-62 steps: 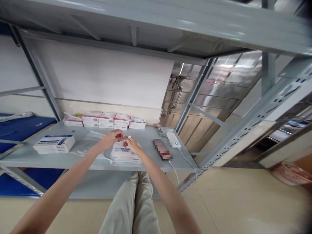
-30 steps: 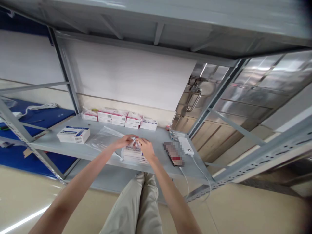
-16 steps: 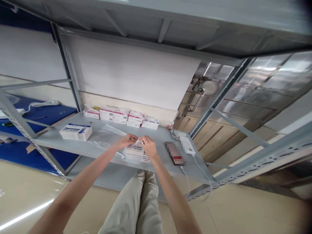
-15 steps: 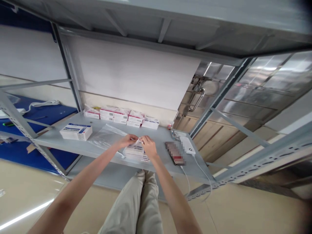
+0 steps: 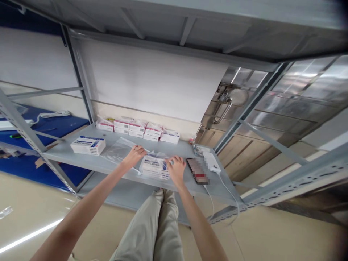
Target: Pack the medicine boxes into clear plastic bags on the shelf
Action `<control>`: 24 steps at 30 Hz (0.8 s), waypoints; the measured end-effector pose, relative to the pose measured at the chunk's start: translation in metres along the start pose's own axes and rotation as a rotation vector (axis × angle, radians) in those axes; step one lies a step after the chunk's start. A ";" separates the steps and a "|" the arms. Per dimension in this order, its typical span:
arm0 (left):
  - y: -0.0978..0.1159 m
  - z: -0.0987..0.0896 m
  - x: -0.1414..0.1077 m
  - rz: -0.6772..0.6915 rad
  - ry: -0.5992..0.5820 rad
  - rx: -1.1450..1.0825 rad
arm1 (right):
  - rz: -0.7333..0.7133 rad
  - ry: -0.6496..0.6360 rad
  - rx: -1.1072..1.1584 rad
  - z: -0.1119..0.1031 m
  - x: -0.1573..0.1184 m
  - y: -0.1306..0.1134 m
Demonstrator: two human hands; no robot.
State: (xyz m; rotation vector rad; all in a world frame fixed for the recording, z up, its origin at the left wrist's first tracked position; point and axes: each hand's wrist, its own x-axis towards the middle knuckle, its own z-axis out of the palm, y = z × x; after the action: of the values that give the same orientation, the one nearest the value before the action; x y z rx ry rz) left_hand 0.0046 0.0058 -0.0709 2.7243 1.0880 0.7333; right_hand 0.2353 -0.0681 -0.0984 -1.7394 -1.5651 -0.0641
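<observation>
l hand (image 5: 136,154) is over the near-middle of the shelf (image 5: 108,168), by the upper l corner of the bagged boxes (image 5: 154,169); fingers curled, close to each other, but can't tell if the tips pinch any plastic. r hand (image 5: 176,167) is at the r side of same, thumb & fingers bent at the bag's edge; clear film too thin to make out, so can't tell if they're clamped on it.

bagged boxes sit flat nr the shelf's front edge, btwn the hands; top print blurred by plastic, r end partly behind r hand. loose clear bag (image 5: 115,150) lies to the l, its r part hidden by l hand & wrist. white-blue boxes (image 5: 88,145) stacked further l. pink-white boxes (image 5: 130,127) along the back, w/ plastic over the tops. phone (image 5: 197,171) on the r, screen pixelated, beside a white power bank (image 5: 211,162). upper shelf (image 5: 174,32) cut off at top of view.
</observation>
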 end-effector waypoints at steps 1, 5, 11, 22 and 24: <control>-0.002 0.004 -0.007 0.022 -0.033 0.083 | 0.060 -0.010 -0.021 0.002 -0.005 0.006; -0.001 0.017 -0.021 -0.001 -0.073 0.196 | 0.218 -0.029 0.006 0.012 -0.017 0.020; 0.012 -0.007 -0.014 0.042 -0.039 0.246 | 0.203 -0.186 0.007 0.000 -0.009 0.014; 0.018 0.018 0.030 0.049 -0.559 0.131 | -0.348 -0.873 -0.219 -0.003 0.038 -0.037; 0.019 0.018 0.030 0.049 -0.548 0.133 | -0.366 -0.868 -0.257 -0.002 0.040 -0.037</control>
State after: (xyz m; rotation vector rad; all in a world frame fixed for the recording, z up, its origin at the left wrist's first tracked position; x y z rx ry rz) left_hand 0.0435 0.0133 -0.0693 2.8012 0.9618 -0.0973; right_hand 0.2141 -0.0387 -0.0584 -1.7449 -2.5895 0.3733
